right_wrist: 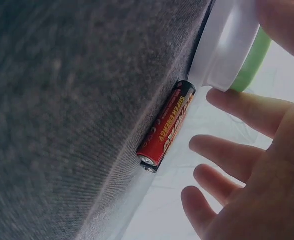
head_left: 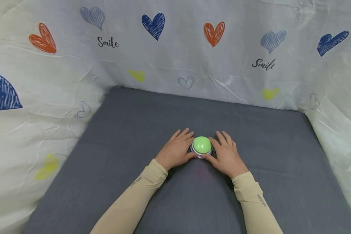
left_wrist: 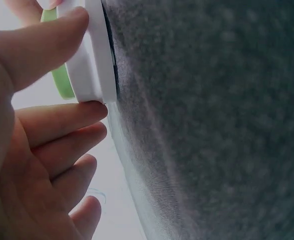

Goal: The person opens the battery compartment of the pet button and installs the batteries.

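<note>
A round push button [head_left: 202, 145] with a glossy green dome and a white base sits on the grey cloth, dome up, between the two hands. My left hand [head_left: 177, 149] holds its left side, thumb at the near rim and index fingertip against the base. On the opposite side my right hand [head_left: 226, 155] holds it likewise, with its other fingers spread. In the right wrist view two batteries [right_wrist: 167, 125], the nearer one red and black with "SUPER ENERGY" on it, lie on the cloth beside the base; the right hand hides them in the head view.
The grey cloth [head_left: 128, 130] covers the table, with a few faint creases. White sheeting [head_left: 169, 58] printed with hearts and "Smile" hangs along the back and both sides of the table.
</note>
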The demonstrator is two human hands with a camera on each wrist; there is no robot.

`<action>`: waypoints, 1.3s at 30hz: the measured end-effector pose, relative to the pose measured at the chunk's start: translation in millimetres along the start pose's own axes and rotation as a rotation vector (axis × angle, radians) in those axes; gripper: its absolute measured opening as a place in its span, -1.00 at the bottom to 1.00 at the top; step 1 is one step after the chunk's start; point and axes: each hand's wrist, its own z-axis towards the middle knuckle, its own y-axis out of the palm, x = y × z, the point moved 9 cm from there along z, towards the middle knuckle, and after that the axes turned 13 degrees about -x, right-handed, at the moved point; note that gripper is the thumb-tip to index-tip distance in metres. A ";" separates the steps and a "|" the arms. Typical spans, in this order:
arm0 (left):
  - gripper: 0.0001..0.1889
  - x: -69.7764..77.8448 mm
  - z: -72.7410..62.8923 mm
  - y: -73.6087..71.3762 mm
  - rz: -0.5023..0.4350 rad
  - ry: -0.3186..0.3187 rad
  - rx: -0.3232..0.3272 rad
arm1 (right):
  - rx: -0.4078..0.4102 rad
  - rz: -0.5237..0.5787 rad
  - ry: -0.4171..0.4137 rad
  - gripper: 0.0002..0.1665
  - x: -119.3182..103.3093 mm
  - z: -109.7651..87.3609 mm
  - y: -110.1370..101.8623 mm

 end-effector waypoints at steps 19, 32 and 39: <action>-0.19 0.8 -0.8 -10.8 -0.477 0.061 0.038 | 0.122 0.243 -0.099 -0.11 -5.4 -7.0 -19.5; -0.21 -13.5 -1.4 -7.2 -0.773 -0.044 0.010 | 0.074 0.475 -0.090 -0.33 -0.5 -5.1 -16.7; -0.30 -14.9 -2.6 -4.2 -0.814 -0.061 0.015 | 0.110 0.528 -0.068 -0.56 0.0 -8.9 -20.6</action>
